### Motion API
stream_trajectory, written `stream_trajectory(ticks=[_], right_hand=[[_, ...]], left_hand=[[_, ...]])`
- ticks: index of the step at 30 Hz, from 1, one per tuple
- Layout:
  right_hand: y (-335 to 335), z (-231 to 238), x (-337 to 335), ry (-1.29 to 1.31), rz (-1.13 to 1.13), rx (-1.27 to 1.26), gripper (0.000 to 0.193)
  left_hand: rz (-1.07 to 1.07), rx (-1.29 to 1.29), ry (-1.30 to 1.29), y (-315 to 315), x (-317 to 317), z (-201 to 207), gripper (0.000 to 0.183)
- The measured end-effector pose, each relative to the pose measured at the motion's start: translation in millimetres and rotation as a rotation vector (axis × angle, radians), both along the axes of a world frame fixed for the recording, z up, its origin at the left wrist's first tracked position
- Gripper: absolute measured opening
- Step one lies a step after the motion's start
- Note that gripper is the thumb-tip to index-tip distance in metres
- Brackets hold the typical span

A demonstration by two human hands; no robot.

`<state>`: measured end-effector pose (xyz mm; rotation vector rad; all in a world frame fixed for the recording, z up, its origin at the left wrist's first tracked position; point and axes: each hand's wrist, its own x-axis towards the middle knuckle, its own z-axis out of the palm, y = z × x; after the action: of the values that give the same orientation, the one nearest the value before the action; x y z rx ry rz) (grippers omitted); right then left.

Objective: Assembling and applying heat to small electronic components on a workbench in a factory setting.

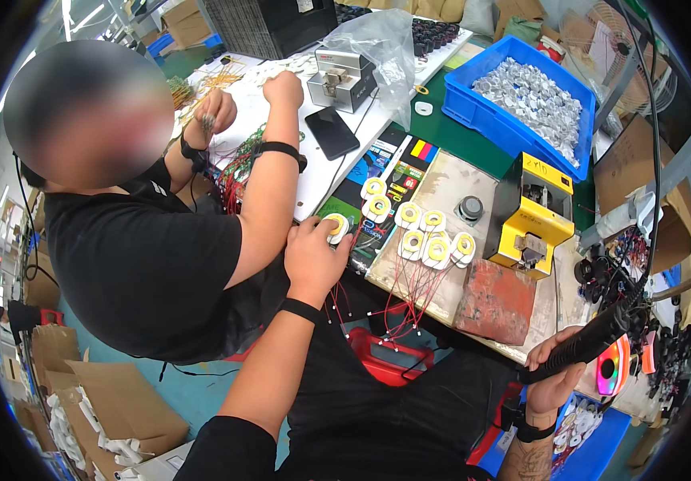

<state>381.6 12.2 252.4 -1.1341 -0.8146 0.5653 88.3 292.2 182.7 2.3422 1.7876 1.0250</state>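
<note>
My left hand [318, 255] rests at the table's near left edge, its fingers closed round a white oval part with a yellow ring [335, 228]. Close by, several similar white parts with yellow rings [436, 249] lie grouped on the worktop, thin red wires [405, 313] trailing over the edge. My right hand [554, 370], low at the right, grips a black ribbed cylindrical tool [590, 346]; its working end cannot be made out. Between the hands, a worn red block [496, 302] sits at the table edge beside a yellow-and-black machine [531, 212].
A blue bin [451, 98] of small silvery-white pieces stands at the back right. A co-worker in black [141, 264] works at the left, near a grey machine [341, 78] and a phone [332, 133]. A glowing multicoloured device [611, 367] lies right of my tool.
</note>
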Motion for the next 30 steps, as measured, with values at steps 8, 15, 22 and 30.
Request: stream_trajectory(ticks=[8, 15, 22, 30], right_hand=[[-0.7, -1.3, 5.9, 0.076, -0.060, -0.022, 0.079], [-4.0, 5.0, 11.0, 0.049, -0.092, -0.043, 0.082], [-2.0, 7.2, 7.5, 0.084, -0.102, -0.030, 0.083], [1.6, 7.4, 5.9, 0.087, -0.124, -0.042, 0.085]], left_hand=[[0.013, -0.149, 0.011, 2.7, 2.9, 6.6, 0.029], [-0.040, 0.012, 0.055, -0.6, 1.7, -1.9, 0.029], [-0.011, 0.059, -0.025, 5.6, -1.8, -0.3, 0.032], [0.119, -0.063, -0.063, 5.8, 7.8, 2.2, 0.038]])
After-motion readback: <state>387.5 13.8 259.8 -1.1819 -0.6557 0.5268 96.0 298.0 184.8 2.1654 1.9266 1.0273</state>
